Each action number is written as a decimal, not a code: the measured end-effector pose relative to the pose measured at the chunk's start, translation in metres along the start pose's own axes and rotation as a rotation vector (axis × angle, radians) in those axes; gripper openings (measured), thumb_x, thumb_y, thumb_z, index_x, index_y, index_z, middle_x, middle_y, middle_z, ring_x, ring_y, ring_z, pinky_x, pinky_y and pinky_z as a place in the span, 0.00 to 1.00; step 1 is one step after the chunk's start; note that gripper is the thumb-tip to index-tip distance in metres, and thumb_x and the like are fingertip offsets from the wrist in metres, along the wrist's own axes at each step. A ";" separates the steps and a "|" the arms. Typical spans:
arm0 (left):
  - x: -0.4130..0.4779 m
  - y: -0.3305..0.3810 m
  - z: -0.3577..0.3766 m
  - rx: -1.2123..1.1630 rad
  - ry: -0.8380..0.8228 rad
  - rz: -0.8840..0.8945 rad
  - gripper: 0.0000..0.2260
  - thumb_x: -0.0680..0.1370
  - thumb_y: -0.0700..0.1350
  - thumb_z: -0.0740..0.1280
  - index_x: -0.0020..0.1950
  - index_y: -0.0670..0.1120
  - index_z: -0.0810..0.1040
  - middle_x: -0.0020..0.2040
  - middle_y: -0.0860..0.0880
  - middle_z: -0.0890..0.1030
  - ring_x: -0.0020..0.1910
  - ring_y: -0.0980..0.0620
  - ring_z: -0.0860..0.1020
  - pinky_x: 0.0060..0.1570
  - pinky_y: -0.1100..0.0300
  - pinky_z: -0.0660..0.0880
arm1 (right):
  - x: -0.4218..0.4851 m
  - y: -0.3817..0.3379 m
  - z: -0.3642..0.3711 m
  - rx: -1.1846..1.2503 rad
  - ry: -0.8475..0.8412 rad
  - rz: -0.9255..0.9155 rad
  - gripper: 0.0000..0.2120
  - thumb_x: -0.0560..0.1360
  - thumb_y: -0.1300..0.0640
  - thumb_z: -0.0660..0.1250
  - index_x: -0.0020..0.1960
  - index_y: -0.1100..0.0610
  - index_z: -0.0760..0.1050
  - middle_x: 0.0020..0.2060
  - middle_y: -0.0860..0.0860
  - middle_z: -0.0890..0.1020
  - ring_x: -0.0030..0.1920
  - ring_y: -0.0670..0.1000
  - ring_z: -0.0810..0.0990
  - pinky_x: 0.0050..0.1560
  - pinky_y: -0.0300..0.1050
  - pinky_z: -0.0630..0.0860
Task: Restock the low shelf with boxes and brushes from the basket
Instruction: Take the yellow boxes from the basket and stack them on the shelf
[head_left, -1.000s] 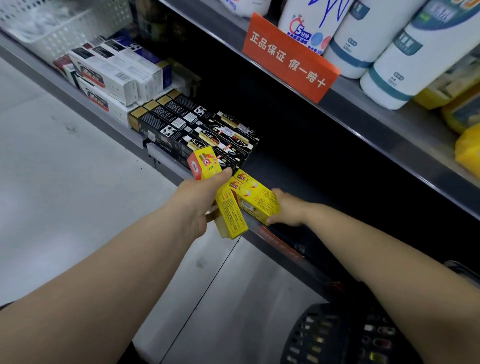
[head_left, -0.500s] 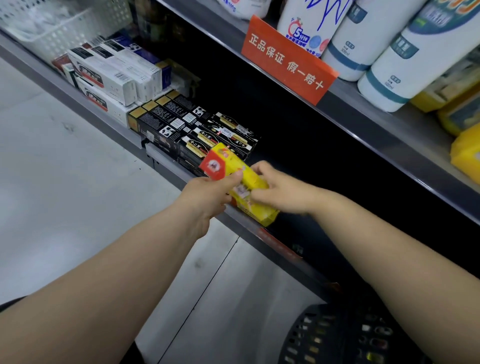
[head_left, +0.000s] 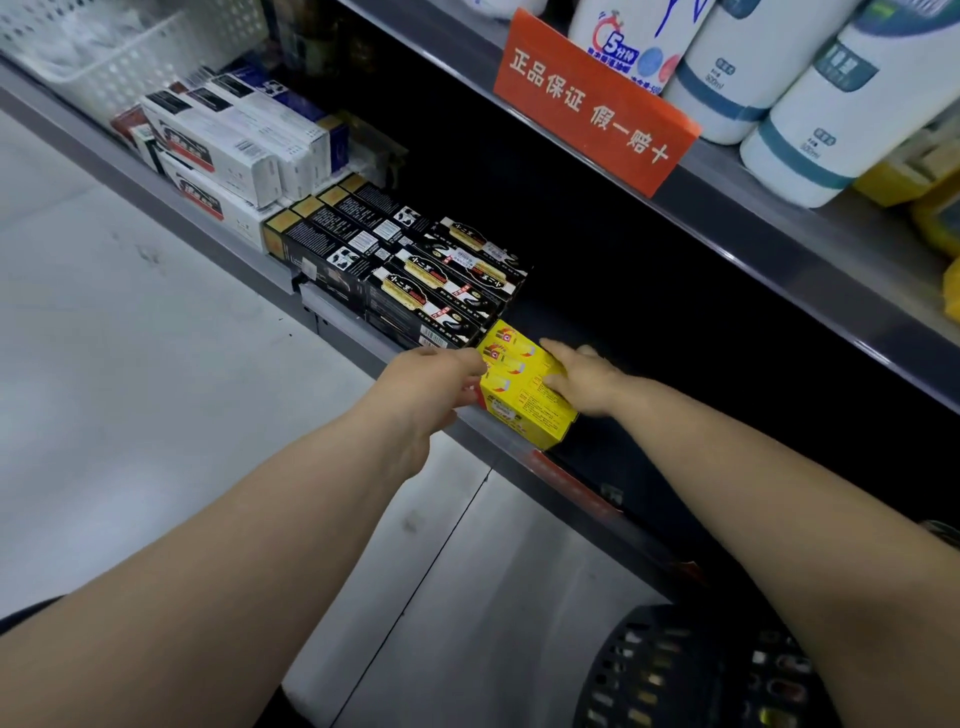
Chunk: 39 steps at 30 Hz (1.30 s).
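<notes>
A stack of yellow boxes (head_left: 522, 387) lies on the front lip of the low shelf (head_left: 582, 491), right beside a block of black boxes (head_left: 431, 291). My left hand (head_left: 431, 387) grips the stack's near left end, thumb on top. My right hand (head_left: 584, 384) holds its right side, index finger stretched along the top edge and the other fingers hidden behind the stack. The black basket (head_left: 675, 670) sits at the bottom right, partly under my right forearm, with small items inside that are hard to make out.
White boxes (head_left: 223, 150) are stacked left of the black ones, and a white mesh bin (head_left: 130, 47) stands at the far left. The shelf to the right of the yellow stack is dark. An orange sign (head_left: 592, 98) and white bottles (head_left: 841, 104) occupy the upper shelf.
The yellow boxes, held apart in each hand a second ago, were brought together and moved onto the shelf's lip beside the black boxes. Both hands travelled forward with them.
</notes>
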<state>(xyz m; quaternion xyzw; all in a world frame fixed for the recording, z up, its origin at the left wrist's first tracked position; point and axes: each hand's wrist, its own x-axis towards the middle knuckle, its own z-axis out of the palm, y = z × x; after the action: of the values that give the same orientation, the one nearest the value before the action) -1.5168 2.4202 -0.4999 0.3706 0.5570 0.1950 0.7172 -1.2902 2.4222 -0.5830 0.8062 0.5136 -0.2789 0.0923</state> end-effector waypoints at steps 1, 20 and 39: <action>-0.001 0.000 0.000 -0.001 -0.008 0.008 0.09 0.76 0.41 0.65 0.56 0.43 0.76 0.48 0.47 0.80 0.42 0.54 0.78 0.43 0.60 0.74 | 0.000 0.002 0.002 -0.009 -0.019 0.006 0.30 0.80 0.49 0.58 0.76 0.43 0.47 0.71 0.59 0.59 0.68 0.61 0.64 0.68 0.52 0.65; -0.100 -0.005 0.056 0.617 -0.460 0.565 0.06 0.76 0.40 0.65 0.52 0.46 0.77 0.44 0.51 0.79 0.40 0.55 0.76 0.39 0.66 0.74 | -0.210 0.014 -0.084 0.538 0.143 -0.115 0.07 0.75 0.60 0.66 0.53 0.55 0.77 0.43 0.54 0.82 0.42 0.47 0.79 0.45 0.40 0.73; -0.181 -0.069 0.136 1.155 -0.787 1.189 0.09 0.78 0.51 0.62 0.57 0.55 0.75 0.53 0.59 0.75 0.54 0.63 0.67 0.51 0.69 0.64 | -0.351 0.143 0.098 0.949 0.316 0.626 0.35 0.71 0.45 0.71 0.68 0.59 0.57 0.60 0.58 0.74 0.54 0.58 0.79 0.51 0.56 0.79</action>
<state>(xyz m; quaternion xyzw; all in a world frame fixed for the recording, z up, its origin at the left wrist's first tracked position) -1.4528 2.2078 -0.4189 0.9367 0.0010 0.0827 0.3401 -1.3108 2.0421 -0.4928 0.9042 0.0779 -0.3145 -0.2784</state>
